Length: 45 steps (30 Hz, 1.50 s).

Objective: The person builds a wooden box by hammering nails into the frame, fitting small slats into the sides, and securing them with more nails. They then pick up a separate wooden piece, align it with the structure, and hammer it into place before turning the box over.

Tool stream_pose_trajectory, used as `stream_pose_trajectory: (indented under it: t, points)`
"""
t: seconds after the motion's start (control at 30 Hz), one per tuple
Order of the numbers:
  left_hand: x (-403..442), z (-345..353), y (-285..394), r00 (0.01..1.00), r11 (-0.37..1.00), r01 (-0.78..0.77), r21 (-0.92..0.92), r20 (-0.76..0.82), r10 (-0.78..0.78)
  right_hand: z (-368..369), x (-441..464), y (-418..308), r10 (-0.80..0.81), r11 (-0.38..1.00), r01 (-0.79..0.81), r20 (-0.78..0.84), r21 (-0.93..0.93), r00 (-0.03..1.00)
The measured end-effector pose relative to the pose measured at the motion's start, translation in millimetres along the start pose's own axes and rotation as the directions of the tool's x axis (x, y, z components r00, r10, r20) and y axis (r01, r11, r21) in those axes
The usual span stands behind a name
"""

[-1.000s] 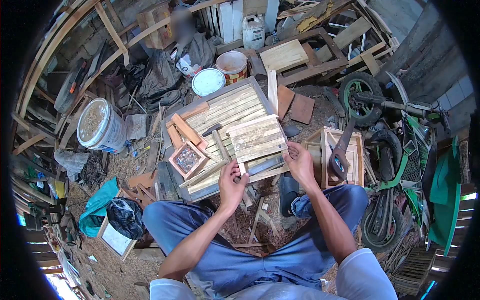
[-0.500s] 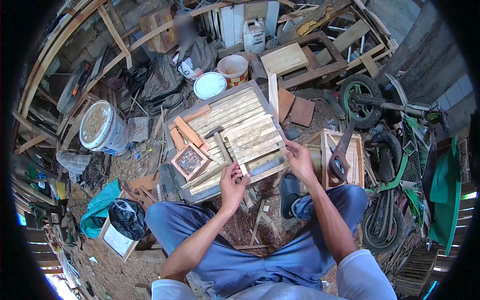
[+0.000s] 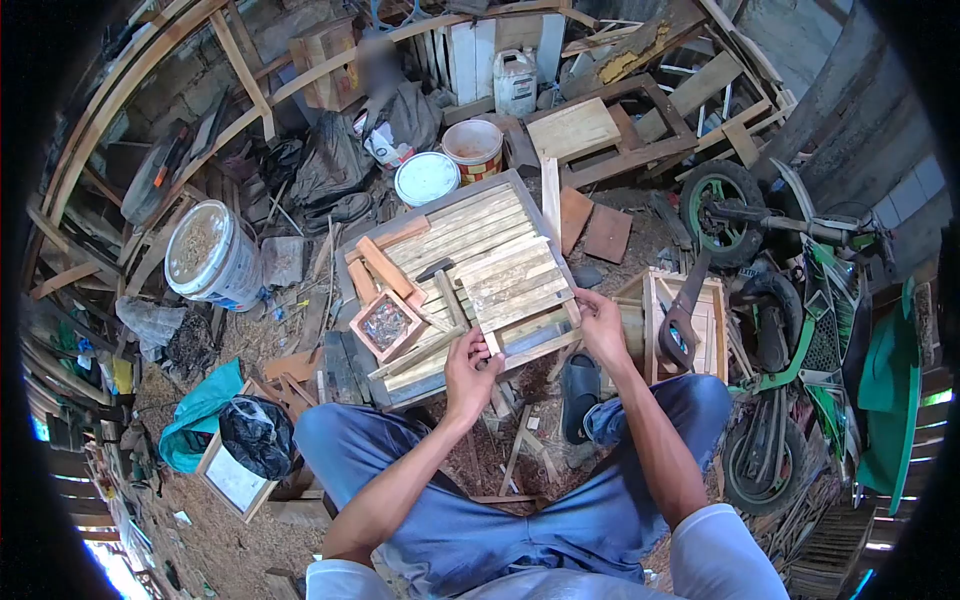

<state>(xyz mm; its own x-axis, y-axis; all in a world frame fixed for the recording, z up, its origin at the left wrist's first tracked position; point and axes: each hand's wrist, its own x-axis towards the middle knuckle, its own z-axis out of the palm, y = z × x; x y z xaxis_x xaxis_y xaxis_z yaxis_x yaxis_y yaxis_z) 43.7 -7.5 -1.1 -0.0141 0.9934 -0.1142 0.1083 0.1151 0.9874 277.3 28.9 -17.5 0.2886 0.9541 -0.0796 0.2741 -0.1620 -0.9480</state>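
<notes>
A small panel of pale wooden slats [image 3: 512, 283] lies on the slatted work table [image 3: 455, 225], with two side strips sticking out toward me. My left hand [image 3: 472, 372] has its fingers closed around the end of the left strip [image 3: 491, 341]. At the panel's near right corner, my right hand [image 3: 603, 330] pinches the other strip [image 3: 573, 312] between thumb and fingers. Left of the panel rests a hammer [image 3: 447, 290], its dark head pointing away from me. A wooden box of nails [image 3: 387, 326] stands beside it, next to reddish wood blocks [image 3: 384, 268].
A wooden crate [image 3: 720, 300] with a handsaw [image 3: 682, 315] across it stands to the right. Behind it is a green motorbike [image 3: 800, 330]. Buckets [image 3: 212, 255] and a white lid [image 3: 427, 180] sit left and beyond the table. A dark sandal [image 3: 580, 395] lies near my foot.
The whole view has shifted slightly to the right. Both hands keep their hold on the panel's strips, and the panel stays nearly where it was on the table.
</notes>
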Motion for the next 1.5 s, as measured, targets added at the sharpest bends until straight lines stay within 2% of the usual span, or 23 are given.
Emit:
stream_pose_trajectory:
  t: [0.1,0.2,0.33,0.37,0.47,0.5,0.57,0.63,0.7,0.8,0.9,1.07,1.17,1.27,1.37,1.43,1.47,1.5]
  points:
    - [-1,0,1,1.0,1.0,-0.012,0.019,-0.004,0.012,0,7,0,0.087,0.995,-0.086,0.027,-0.047,0.996]
    - [-3,-3,2,1.0,1.0,-0.022,0.007,-0.008,0.022,1,10,-9,0.109,0.985,-0.121,-0.105,-0.119,0.989]
    - [-5,-12,7,1.0,0.999,-0.016,-0.028,0.001,0.016,-2,-1,-52,-0.127,0.972,0.065,-0.274,-0.224,0.953]
    - [-5,-15,11,1.0,1.0,-0.01,-0.02,0.004,0.01,1,-3,-58,-0.18,0.964,0.116,-0.267,-0.24,0.947]
    - [-1,-35,28,0.991,0.982,-0.098,0.159,-0.08,0.112,19,-12,-76,-0.359,0.922,0.299,-0.257,-0.246,0.897]
    - [1,-44,31,0.983,0.968,-0.123,0.219,-0.104,0.149,26,-18,-83,-0.363,0.92,0.317,-0.196,-0.23,0.911]
    - [10,-62,27,0.969,0.968,-0.142,0.209,-0.17,0.179,40,-36,-107,-0.37,0.916,0.351,-0.071,-0.197,0.926]
    - [11,-82,32,0.936,0.871,-0.241,0.429,-0.135,0.326,58,-52,-117,-0.371,0.913,0.375,0.057,-0.162,0.927]
    - [8,-95,30,0.946,0.824,-0.199,0.531,-0.117,0.303,75,-63,-107,-0.411,0.883,0.442,0.194,-0.158,0.891]
    - [3,-100,12,0.934,0.752,-0.224,0.619,-0.085,0.348,92,-87,-95,-0.297,0.748,0.469,0.396,-0.469,0.869]
    - [-4,-96,10,0.917,0.677,-0.297,0.673,0.004,0.399,100,-114,-96,-0.265,0.657,0.497,0.443,-0.567,0.856]
    - [10,-98,-8,0.862,0.562,-0.411,0.718,0.104,0.497,118,-127,-89,-0.172,0.449,0.436,0.404,-0.78,0.899]
    - [12,-99,-6,0.853,0.552,-0.416,0.723,0.1,0.512,127,-131,-86,-0.189,0.462,0.424,0.38,-0.779,0.905]
    - [10,-98,2,0.866,0.552,-0.374,0.745,0.066,0.497,125,-131,-94,-0.18,0.471,0.459,0.427,-0.754,0.886]
    - [9,-100,5,0.856,0.581,-0.362,0.729,0.014,0.517,124,-130,-97,-0.232,0.538,0.457,0.396,-0.709,0.888]
    - [9,-101,3,0.847,0.538,-0.368,0.758,0.035,0.53,116,-117,-124,0.051,0.683,0.29,0.44,-0.67,0.897]
    - [9,-100,2,0.843,0.518,-0.371,0.771,0.046,0.536,111,-110,-134,0.192,0.731,0.188,0.462,-0.656,0.866]
    - [9,-100,1,0.841,0.521,-0.378,0.765,0.049,0.539,109,-101,-134,0.165,0.75,0.172,0.433,-0.638,0.886]
